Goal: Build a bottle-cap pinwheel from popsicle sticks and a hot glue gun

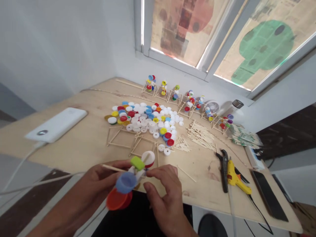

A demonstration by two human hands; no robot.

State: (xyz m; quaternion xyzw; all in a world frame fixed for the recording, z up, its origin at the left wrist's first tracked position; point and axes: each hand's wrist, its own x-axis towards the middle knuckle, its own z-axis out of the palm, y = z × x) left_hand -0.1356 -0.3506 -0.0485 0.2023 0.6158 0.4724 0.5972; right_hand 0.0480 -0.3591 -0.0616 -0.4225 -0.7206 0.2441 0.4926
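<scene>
My left hand (95,184) is closed on a small wheel made of bottle caps, held over the table's front edge. A thin wooden stick (112,168) pokes out from it. On the wheel I see a blue cap (126,182), an orange-red cap (116,199), a lime-green cap (137,163) and a white cap (148,158). Just right of it, my right hand (166,192) has its thumb and index finger apart. The index fingertip is close to the wheel's white middle; whether it touches cannot be made out.
Loose bottle caps (145,123) cover mid-table, with stick frames (120,137) in front. Sticks (200,134) lie right of them. Several finished cap wheels on stands (174,95) line the back. A yellow glue gun (235,177), black-handled cutter (224,171), phone (269,196) and power bank (56,124) lie around.
</scene>
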